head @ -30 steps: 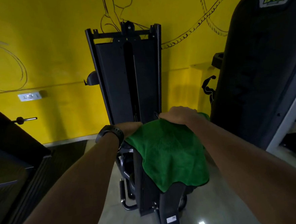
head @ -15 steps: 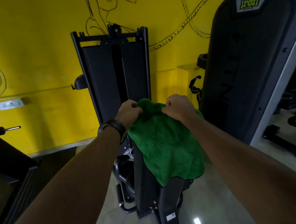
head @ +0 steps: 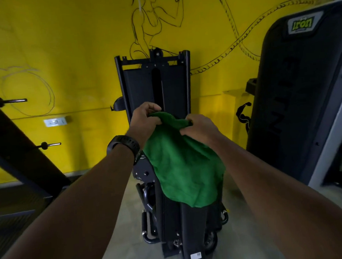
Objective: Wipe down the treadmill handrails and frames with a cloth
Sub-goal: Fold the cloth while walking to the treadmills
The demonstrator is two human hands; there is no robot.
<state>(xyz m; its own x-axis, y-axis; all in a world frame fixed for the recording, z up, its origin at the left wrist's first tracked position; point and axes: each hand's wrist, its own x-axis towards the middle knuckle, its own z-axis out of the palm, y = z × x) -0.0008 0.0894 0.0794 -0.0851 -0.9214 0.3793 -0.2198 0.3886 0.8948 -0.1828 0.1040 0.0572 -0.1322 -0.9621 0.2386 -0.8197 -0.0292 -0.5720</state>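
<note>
A yellow wall [head: 69, 45], sketched in black line with a figure [head: 154, 21] swinging a thick rope [head: 240, 37], fills the back of a gym. At right stands a tall black machine [head: 297, 100] with a green "Iron" badge [head: 303, 24] near its top, and at left a dark slanted frame [head: 15, 144] cuts across the corner. A pale glossy floor [head: 243, 221] runs between them. Against the wall, centre, rises a black tower [head: 171, 84] with a slot down its middle. In front of it, near the camera, sits a low black unit [head: 172, 216] with curved tube handles at its base. Two bare forearms reach out over the unit, holding up a green cloth [head: 180, 165] by its bunched top edge. The cloth hangs down between the arms, its lower edge in front of the unit's upright bar; whether it touches the bar cannot be told. The left hand [head: 145, 121] has fingers and thumb curled round the cloth's top left, and the right hand [head: 200, 127] pinches the top right in a closed fist, the two hands near each other. A black watch [head: 124, 144] circles the left wrist. A white socket [head: 54, 122] sits on the wall at left, by two metal pegs [head: 14, 100] [head: 49, 145] on the frame, and a small white label [head: 195, 256] marks the bar's foot
</note>
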